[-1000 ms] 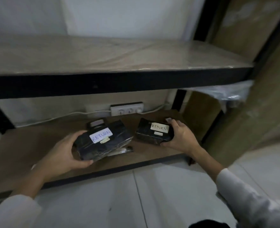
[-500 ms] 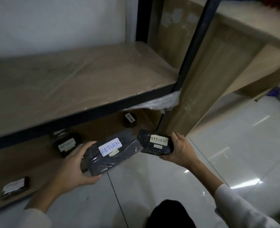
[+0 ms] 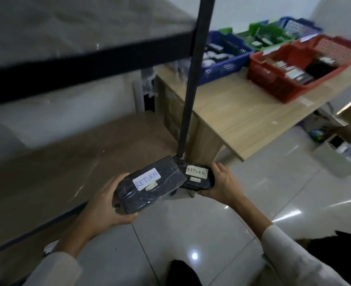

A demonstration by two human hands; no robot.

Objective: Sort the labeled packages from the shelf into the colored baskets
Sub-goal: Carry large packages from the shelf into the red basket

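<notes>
My left hand (image 3: 100,205) grips a large black wrapped package (image 3: 149,186) with a white label reading RETURN. My right hand (image 3: 224,186) grips a smaller black package (image 3: 197,178), also labelled RETURN. Both are held side by side above the floor, in front of the shelf's black corner post (image 3: 193,79). On a wooden table (image 3: 242,114) at the upper right stand a red basket (image 3: 273,83), a blue basket (image 3: 224,67) and a green basket (image 3: 273,34), each holding several packages.
The shelf's upper board (image 3: 67,58) and lower board (image 3: 67,162) fill the left side. A second blue basket (image 3: 300,25) sits at the far back. Bags and a white bin (image 3: 335,153) stand under the table at right. Glossy tiled floor lies below.
The view has swung right from the shelf towards the table with baskets. Both hands have carried their packages out of the lower shelf and higher, still side by side.
</notes>
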